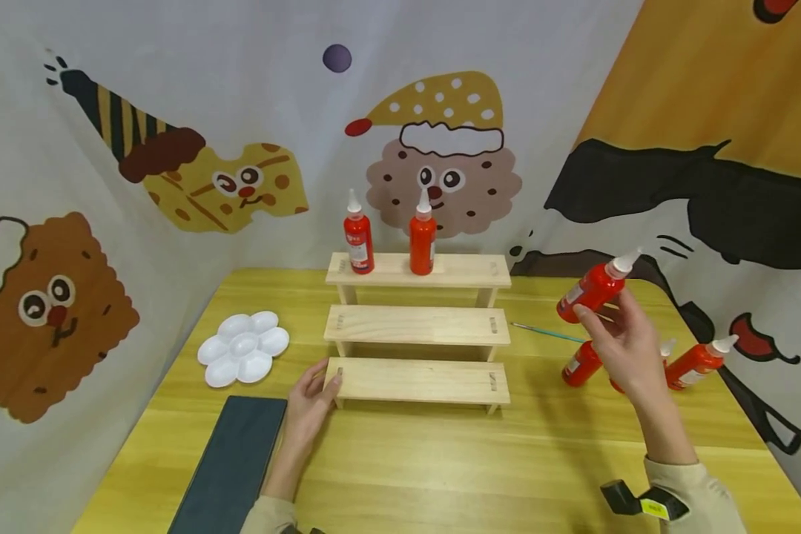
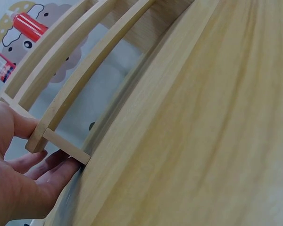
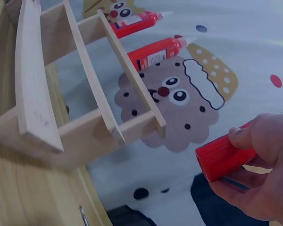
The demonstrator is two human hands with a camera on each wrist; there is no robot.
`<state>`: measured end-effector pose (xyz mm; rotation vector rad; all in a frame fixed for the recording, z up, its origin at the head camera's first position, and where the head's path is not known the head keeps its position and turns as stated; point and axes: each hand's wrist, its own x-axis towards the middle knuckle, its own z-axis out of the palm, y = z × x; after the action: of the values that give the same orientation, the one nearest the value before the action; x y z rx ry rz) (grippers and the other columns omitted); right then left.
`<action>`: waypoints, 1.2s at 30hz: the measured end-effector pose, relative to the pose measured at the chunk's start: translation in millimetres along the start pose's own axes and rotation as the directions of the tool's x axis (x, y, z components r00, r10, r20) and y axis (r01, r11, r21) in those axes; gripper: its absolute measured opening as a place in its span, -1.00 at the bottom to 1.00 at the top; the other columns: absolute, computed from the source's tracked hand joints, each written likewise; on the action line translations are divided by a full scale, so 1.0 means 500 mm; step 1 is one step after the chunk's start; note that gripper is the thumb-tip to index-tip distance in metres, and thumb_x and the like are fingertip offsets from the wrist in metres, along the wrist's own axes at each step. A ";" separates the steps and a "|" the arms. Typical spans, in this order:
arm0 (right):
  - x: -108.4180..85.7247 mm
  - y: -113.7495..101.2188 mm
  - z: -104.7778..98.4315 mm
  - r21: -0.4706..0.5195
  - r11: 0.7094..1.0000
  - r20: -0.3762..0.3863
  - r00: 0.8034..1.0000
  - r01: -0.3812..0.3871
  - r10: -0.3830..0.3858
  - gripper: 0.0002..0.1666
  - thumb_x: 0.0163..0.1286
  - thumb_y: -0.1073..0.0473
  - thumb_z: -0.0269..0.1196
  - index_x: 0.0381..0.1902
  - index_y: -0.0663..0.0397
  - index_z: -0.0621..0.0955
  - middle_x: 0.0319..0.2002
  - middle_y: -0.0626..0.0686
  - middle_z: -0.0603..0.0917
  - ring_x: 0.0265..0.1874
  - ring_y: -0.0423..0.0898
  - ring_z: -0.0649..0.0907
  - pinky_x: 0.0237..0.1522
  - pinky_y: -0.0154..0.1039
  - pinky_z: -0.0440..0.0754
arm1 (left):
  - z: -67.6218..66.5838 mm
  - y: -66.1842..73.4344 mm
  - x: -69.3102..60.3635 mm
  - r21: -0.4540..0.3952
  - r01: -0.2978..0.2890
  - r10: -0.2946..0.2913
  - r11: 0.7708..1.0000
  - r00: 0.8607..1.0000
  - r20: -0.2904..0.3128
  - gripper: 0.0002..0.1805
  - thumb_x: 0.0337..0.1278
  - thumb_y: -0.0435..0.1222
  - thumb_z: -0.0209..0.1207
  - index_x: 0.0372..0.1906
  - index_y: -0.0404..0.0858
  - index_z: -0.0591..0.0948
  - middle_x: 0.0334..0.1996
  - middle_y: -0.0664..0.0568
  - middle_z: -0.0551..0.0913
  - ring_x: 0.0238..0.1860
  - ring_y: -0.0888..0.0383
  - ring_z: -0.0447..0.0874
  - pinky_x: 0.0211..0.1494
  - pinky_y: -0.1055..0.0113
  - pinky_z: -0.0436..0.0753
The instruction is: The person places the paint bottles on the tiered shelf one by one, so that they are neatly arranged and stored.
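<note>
My right hand [image 1: 624,341] holds a red paint bottle [image 1: 592,291] with a white nozzle cap, tilted and raised above the table's right side. In the right wrist view thumb and fingers wrap the bottle [image 3: 224,155], its base pointing left. My left hand [image 1: 310,400] grips the left end of the lowest step of a three-step wooden shelf [image 1: 417,380]. The left wrist view shows the thumb on the step's top and the other fingers against its side support [image 2: 66,145]. Two red bottles, one left [image 1: 358,237] and one right [image 1: 423,239], stand upright on the top step.
More red bottles [image 1: 697,365] stand at the right, partly behind my right hand and forearm. A thin blue-green brush [image 1: 547,331] lies right of the shelf. Left are a white flower-shaped palette [image 1: 243,347] and a dark flat panel [image 1: 230,467]. A patterned cloth [image 1: 267,89] hangs behind.
</note>
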<state>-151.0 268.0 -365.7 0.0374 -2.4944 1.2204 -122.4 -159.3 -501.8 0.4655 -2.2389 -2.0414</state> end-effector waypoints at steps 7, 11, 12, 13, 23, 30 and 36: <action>0.038 -0.029 0.044 0.062 0.996 0.055 0.996 0.067 -0.070 -0.40 0.53 0.05 0.21 0.43 0.12 0.41 0.29 0.26 0.57 0.17 0.26 0.62 0.00 -0.68 0.48 | 0.002 0.002 0.000 -0.002 -0.006 0.006 1.000 1.000 -0.002 -0.41 0.35 -0.28 0.28 0.41 -0.33 0.46 0.19 -0.38 0.61 -0.02 0.22 0.66 -0.09 0.60 0.58; 0.057 -0.043 0.066 0.075 0.994 0.094 0.991 0.084 -0.091 -0.40 0.54 0.03 0.20 0.44 0.11 0.41 0.31 0.24 0.57 0.20 0.23 0.62 0.09 -0.55 0.55 | 0.001 -0.001 0.000 -0.001 -0.008 0.008 1.000 1.000 0.003 -0.40 0.35 -0.26 0.28 0.41 -0.34 0.45 0.20 -0.38 0.61 0.00 0.20 0.66 -0.09 0.59 0.58; 0.062 -0.045 0.072 0.079 0.993 0.098 0.990 0.093 -0.100 -0.40 0.54 0.04 0.20 0.44 0.11 0.42 0.30 0.23 0.57 0.19 0.23 0.62 0.10 -0.54 0.56 | 0.001 -0.001 0.000 0.005 -0.008 0.008 1.000 1.000 0.004 -0.40 0.35 -0.26 0.28 0.41 -0.34 0.45 0.20 -0.38 0.61 0.01 0.18 0.67 -0.09 0.59 0.58; 0.067 -0.048 0.077 0.081 0.992 0.103 0.989 0.101 -0.109 -0.41 0.54 0.05 0.20 0.44 0.11 0.42 0.30 0.23 0.58 0.19 0.22 0.62 0.11 -0.53 0.56 | 0.001 -0.002 0.000 0.009 -0.007 0.007 1.000 1.000 0.004 -0.40 0.35 -0.26 0.28 0.41 -0.33 0.45 0.20 -0.38 0.61 0.02 0.15 0.67 -0.10 0.59 0.58; 0.115 -0.077 0.118 0.127 0.982 0.187 0.968 0.143 -0.165 -0.42 0.53 0.11 0.22 0.42 0.18 0.43 0.26 0.28 0.60 0.18 0.21 0.62 0.22 -0.14 0.61 | 0.003 0.000 0.004 -0.014 -0.009 0.009 1.000 1.000 0.003 -0.41 0.34 -0.30 0.28 0.41 -0.35 0.45 0.18 -0.38 0.63 -0.03 0.20 0.68 -0.10 0.58 0.60; 0.145 -0.094 0.147 0.147 0.979 0.233 0.957 0.140 -0.171 -0.42 0.55 0.17 0.18 0.43 0.27 0.39 0.28 0.34 0.56 0.21 0.28 0.62 0.23 0.12 0.56 | 0.000 0.000 0.002 -0.019 -0.006 0.006 1.000 1.000 0.007 -0.41 0.35 -0.30 0.27 0.41 -0.36 0.44 0.18 -0.37 0.62 -0.04 0.22 0.69 -0.10 0.58 0.60; 0.167 -0.097 0.171 0.175 0.974 0.278 0.942 0.144 -0.189 -0.39 0.57 0.27 0.12 0.48 0.33 0.28 0.37 0.37 0.46 0.31 0.32 0.52 0.31 0.15 0.49 | 0.000 0.000 0.004 -0.023 -0.006 0.006 1.000 1.000 0.007 -0.41 0.35 -0.31 0.27 0.42 -0.35 0.44 0.16 -0.36 0.64 -0.14 0.36 0.64 -0.13 0.58 0.60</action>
<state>-246.5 183.3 -349.2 0.4944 -2.5697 1.4171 -124.2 -160.0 -502.1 0.4495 -2.2159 -2.0664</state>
